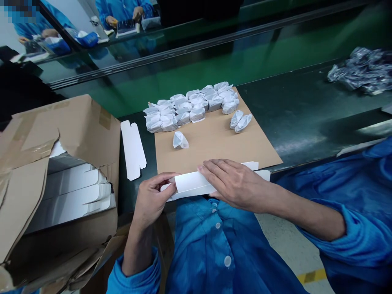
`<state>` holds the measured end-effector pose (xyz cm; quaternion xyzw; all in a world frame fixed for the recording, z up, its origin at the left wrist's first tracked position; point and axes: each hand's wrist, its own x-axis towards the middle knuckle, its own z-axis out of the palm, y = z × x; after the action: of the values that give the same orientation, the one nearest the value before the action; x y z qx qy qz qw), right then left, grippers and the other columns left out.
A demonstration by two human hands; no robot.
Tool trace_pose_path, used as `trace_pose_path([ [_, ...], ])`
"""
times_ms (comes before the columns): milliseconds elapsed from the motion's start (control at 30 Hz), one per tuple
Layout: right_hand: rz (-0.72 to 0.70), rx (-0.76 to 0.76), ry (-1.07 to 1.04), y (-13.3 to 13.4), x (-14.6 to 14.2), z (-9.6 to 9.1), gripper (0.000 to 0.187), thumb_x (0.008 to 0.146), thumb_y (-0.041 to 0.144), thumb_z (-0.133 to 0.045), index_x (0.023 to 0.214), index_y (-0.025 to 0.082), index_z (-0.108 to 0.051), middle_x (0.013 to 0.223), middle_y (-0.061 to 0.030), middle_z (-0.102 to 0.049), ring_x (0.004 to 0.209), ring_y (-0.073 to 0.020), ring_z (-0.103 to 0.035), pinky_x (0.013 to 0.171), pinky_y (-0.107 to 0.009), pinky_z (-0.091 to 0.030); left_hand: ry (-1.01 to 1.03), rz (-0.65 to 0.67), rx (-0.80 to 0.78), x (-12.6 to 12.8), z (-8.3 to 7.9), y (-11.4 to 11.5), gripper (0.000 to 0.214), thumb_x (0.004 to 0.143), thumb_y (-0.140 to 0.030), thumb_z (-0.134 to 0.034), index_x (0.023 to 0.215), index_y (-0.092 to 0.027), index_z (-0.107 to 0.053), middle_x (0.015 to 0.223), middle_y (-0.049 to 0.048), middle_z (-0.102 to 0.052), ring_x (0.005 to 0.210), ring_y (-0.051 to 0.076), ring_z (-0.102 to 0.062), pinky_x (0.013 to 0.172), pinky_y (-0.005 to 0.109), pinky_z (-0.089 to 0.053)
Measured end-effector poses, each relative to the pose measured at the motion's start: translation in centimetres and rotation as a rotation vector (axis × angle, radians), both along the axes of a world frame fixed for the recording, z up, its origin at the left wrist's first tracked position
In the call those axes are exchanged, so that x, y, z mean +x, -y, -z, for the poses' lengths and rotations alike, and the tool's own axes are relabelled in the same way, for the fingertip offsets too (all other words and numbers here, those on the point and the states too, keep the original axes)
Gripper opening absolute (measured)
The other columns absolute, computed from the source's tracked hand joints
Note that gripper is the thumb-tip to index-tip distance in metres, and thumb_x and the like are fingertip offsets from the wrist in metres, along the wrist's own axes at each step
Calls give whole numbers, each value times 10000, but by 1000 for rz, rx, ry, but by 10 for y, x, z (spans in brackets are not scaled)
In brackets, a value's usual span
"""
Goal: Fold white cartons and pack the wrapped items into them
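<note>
Here, our left hand (154, 198) pinches the white carton (190, 183) — our right hand (235, 182), fingers together, clasps it, likely steadying its folds (paper-wrapped bundles (184, 108) at twelve o'clock).

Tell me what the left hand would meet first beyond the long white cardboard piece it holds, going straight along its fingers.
Past the white cardboard piece, the left hand would probably meet the right hand, fingertips first, though depth is hard to judge.
</note>
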<state>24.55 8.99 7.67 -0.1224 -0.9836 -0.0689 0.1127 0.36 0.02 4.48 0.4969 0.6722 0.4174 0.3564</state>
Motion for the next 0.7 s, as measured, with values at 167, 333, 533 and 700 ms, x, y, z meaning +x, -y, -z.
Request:
trace_pose_path([
  [167, -39, -64, -11, -4, 0, -2, 481, 942, 262, -470, 1344, -3, -472, 1236, -235, -609, 1076, -309, -610, 888, -454, -523, 116, 67, -15, 3, -3, -4, 221, 679, -323, -745, 843, -178, -776, 796, 50, -752, 649, 158, -654, 550, 230, -524],
  [333, -37, -15, 20, 7, 5, 6, 385, 947, 129, -384, 1289, 24, -528, 1126, -219, -662, 1007, -283, -650, 831, -424, -542, 123, 29, -37, 2, 6, -5, 69, 662, -163, -694, 699, -190, -746, 710, 11, -724, 633, 126, -637, 528, 186, -481],
  [533, 276, 3, -172, -7, 14, 3, 405, 970, 285, -457, 1275, 39, -558, 1109, -209, -679, 943, -289, -667, 783, -391, -552, 300, -180, 384, 8, 10, 5, 300, 816, -342, -673, 1094, -230, -669, 798, 12, -722, 599, 132, -657, 549, 242, -538],
  [700, 420, -69, -330, 19, -16, 35, 511, 956, 319, -485, 1368, 18, -474, 1198, -240, -643, 1021, -311, -648, 839, -410, -541, 175, -235, 462, 74, 18, 3, 920, 822, -655, -553, 1520, -240, -120, 1381, 197, -535, 1180, 285, -613, 899, 405, -553],
])
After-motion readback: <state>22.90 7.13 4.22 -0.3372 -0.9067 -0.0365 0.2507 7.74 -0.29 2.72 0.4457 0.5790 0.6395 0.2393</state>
